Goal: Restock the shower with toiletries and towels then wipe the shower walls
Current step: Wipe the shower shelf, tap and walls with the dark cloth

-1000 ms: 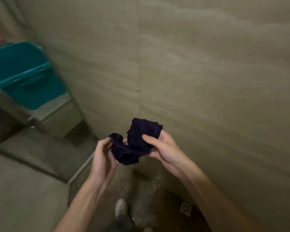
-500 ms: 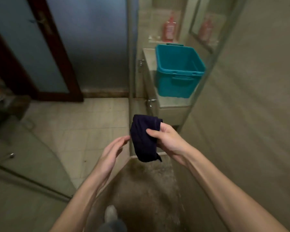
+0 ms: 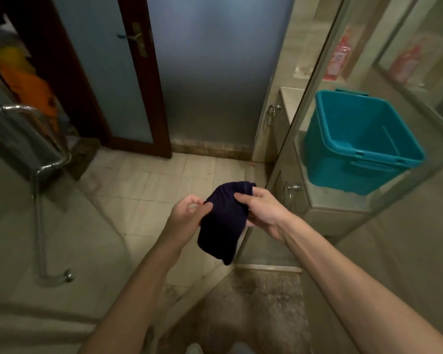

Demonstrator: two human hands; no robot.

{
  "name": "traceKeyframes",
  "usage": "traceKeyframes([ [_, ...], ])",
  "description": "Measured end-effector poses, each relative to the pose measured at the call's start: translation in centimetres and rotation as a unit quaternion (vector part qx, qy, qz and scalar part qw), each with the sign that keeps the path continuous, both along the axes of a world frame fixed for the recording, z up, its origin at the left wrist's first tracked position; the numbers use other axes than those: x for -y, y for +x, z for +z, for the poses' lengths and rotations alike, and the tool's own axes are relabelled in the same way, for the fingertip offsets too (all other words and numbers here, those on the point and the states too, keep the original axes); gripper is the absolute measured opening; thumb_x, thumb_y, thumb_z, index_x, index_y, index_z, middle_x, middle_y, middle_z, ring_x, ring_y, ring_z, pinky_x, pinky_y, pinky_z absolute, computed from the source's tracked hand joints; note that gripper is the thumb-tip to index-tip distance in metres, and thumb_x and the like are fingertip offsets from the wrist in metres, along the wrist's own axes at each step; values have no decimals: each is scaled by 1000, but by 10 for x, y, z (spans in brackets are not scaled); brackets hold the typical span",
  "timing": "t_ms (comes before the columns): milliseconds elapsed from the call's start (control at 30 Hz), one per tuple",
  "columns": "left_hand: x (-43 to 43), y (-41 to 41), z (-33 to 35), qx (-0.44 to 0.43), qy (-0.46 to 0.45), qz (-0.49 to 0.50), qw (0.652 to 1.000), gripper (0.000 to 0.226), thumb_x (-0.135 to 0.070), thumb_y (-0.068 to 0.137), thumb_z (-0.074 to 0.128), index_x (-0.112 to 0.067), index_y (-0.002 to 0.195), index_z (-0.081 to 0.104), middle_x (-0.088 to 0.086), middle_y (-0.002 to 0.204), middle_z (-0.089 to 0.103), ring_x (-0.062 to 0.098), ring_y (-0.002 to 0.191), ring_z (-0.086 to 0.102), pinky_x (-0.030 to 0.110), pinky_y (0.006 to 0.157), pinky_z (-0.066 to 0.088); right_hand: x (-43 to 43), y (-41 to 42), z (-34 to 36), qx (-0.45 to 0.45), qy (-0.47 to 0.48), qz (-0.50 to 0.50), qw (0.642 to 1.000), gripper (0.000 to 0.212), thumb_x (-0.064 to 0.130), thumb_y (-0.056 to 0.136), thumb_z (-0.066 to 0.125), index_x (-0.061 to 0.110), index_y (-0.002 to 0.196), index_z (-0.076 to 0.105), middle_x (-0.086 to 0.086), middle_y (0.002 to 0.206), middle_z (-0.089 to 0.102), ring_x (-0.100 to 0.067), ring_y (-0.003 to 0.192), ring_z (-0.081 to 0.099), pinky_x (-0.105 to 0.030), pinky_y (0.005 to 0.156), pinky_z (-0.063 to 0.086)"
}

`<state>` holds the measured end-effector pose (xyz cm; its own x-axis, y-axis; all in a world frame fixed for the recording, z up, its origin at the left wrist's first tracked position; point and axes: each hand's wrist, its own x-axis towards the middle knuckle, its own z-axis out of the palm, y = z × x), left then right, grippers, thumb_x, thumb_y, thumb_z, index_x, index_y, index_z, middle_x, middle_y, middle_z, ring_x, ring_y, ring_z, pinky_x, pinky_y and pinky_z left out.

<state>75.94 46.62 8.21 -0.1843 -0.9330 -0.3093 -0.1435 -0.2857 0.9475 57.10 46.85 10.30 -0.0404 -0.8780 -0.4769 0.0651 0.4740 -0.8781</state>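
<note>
A dark navy cloth (image 3: pixel 224 226) hangs in front of me at mid-frame, held between both hands. My right hand (image 3: pixel 262 212) grips its upper edge with thumb on top and fingers behind. My left hand (image 3: pixel 188 213) pinches the cloth's left edge between thumb and fingers. A teal plastic bin (image 3: pixel 356 149) stands on a stone ledge (image 3: pixel 327 200) to the right, behind the glass shower panel (image 3: pixel 315 80). A red bottle (image 3: pixel 339 56) stands in the wall niche above the ledge.
The open glass shower door with a chrome handle (image 3: pixel 40 190) is at my left. A frosted door (image 3: pixel 215 67) with a dark wooden frame faces me across the tiled floor (image 3: pixel 149 190). Orange fabric (image 3: pixel 33 90) hangs at far left. The dark shower floor (image 3: pixel 253 307) lies below.
My view has swung left from the beige shower wall toward the bathroom door. My left hand let go of the cloth, then took hold of its left edge again.
</note>
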Motion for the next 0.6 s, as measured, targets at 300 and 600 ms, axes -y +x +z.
traceKeyframes([
  [300, 170, -44, 18, -4, 41, 26, 999, 26, -43, 88, 73, -19, 97, 76, -5, 87, 79, 13, 85, 76, 28, 75, 57, 165, -30, 34, -88, -56, 26, 994, 23, 22, 100, 58, 8, 116, 67, -9, 110, 73, -23, 103, 69, -30, 75, 59],
  [600, 277, -57, 39, -58, -70, 102, 991, 14, -26, 96, 65, -17, 105, 71, 5, 104, 74, 19, 101, 71, 32, 82, 56, 269, -25, 26, -2, -66, -83, 994, 21, 22, 101, 56, 10, 118, 62, -9, 109, 71, -25, 101, 69, -34, 75, 61],
])
